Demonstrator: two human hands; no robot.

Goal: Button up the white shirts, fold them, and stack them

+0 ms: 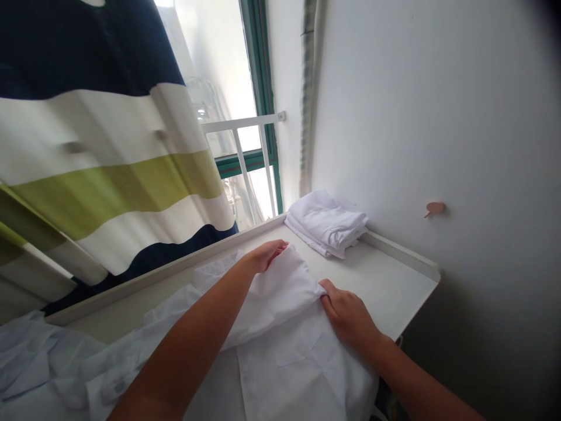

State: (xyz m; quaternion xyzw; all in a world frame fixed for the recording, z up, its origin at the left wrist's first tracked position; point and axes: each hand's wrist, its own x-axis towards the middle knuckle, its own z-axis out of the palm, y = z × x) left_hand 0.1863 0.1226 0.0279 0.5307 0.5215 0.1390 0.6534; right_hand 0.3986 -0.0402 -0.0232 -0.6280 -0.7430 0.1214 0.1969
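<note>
A white garment (298, 345) with a patch pocket, which looks like a shirt or a coat, is spread over the near part of the white table. My left hand (270, 255) pinches the far corner of a folded-over part of it. At the other corner of that fold, my right hand (344, 307) grips the cloth between thumb and fingers. The fold is stretched between both hands, slightly raised over the rest of the garment. Its near end hangs over the table's front edge.
Folded white cloth (326, 222) lies stacked in the far corner of the white table (385, 286), which has a raised rim. More crumpled white cloth (39, 362) lies at left. A striped curtain (109, 175), a window railing (241, 124) and a wall with a pink hook (435, 208) surround it.
</note>
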